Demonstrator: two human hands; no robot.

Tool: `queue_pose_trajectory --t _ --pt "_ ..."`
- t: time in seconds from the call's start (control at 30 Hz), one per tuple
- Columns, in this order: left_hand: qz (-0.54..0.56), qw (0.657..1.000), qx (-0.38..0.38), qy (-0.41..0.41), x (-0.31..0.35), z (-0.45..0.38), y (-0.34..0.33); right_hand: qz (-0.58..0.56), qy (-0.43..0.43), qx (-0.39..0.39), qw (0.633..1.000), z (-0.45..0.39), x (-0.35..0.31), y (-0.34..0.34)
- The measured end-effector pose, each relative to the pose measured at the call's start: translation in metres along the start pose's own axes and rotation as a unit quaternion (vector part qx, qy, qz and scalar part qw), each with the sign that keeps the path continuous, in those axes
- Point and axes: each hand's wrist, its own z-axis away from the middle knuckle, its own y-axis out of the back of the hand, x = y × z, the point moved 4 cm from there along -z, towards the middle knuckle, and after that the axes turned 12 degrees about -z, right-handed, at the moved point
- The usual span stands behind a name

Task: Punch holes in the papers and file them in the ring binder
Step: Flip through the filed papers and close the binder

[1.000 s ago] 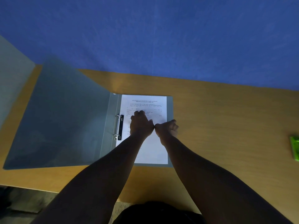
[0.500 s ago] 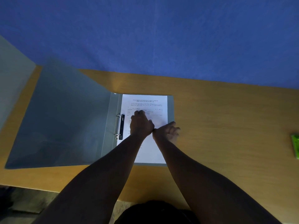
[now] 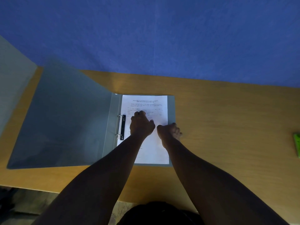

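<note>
A grey ring binder [image 3: 65, 120] lies open on the wooden table, its left cover spread flat. A printed white paper [image 3: 151, 153] sits on the right half, its left edge at the metal rings [image 3: 120, 126] with the black clamp bar. My left hand [image 3: 141, 125] rests knuckles-up on the middle of the paper and presses it down with bent fingertips. My right hand [image 3: 170, 132] is at the right edge of the paper, fingers curled over the edge of the binder's back cover. Whether paper is caught under those fingers is hidden.
A green object [image 3: 297, 146] lies at the table's far right, cut off by the frame. A blue wall stands behind the table [image 3: 227, 120]. The table's front edge runs close to my body, and a grey panel sits at the far left.
My right hand has slid rightward from beside my left hand to the paper's right edge, opening briefly and then curling. My left hand stays pressed on the paper.
</note>
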Motion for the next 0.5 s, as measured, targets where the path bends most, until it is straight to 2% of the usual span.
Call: queue_pose_trajectory --t 0.13,0.27,0.4,0.5 --pt "0.005 1.000 0.017 0.008 0.000 0.002 0.003 0.043 0.032 -0.026 0.998 0.005 -0.005 0.000" --pt "0.039 0.999 -0.002 0.031 0.003 0.001 0.007 0.004 0.085 -0.029 0.996 0.011 -0.008 -0.002" --pt "0.091 0.993 -0.050 0.062 0.009 0.001 0.014 -0.117 0.142 -0.049 0.982 0.017 -0.009 -0.009" --pt "0.105 0.989 -0.081 0.069 0.013 0.004 0.018 -0.249 0.113 -0.086 0.958 0.025 -0.008 -0.005"
